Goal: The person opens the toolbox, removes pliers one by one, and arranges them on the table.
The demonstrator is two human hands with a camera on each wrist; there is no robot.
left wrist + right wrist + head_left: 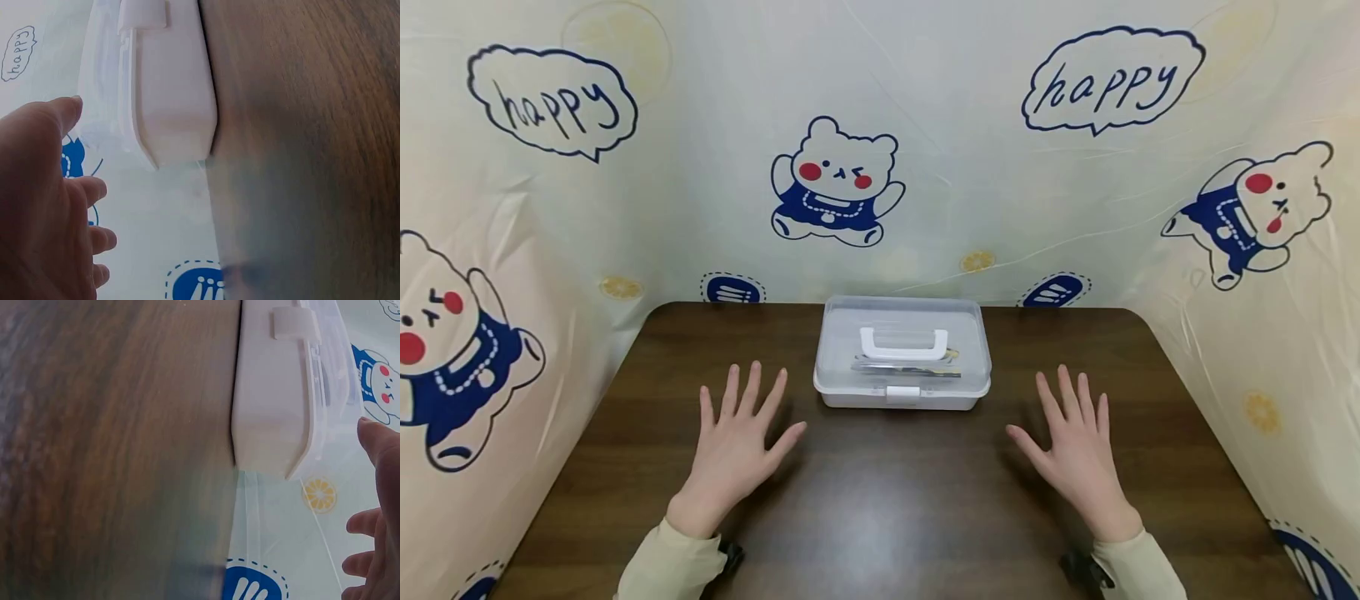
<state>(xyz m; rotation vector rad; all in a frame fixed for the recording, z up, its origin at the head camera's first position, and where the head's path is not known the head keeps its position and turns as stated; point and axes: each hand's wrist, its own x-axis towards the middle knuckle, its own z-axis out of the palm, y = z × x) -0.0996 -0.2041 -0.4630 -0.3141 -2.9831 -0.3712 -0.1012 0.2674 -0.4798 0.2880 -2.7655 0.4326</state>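
Note:
A white plastic box point(857, 401) with a see-through lid and a white carrying handle point(904, 350) sits at the back middle of the table, its front latch point(902, 394) closed. Through the lid show slim dark and gold-coloured items, too blurred to name. To the left of the box, my left hand point(735, 452) is spread over the table, palm down and holding nothing. On the other side my right hand point(1078, 457) is spread the same way, its fingers apart. Both wrist views show the box front point(172, 81) beyond the thumb, apart from the hand.
The dark brown wooden table point(880, 517) has rounded back corners. A pale cloth point(715, 167) printed with cartoon bears and "happy" bubbles surrounds it at the back and on both sides. A black strap point(731, 557) is on the left wrist, and another dark band point(1084, 571) on the right.

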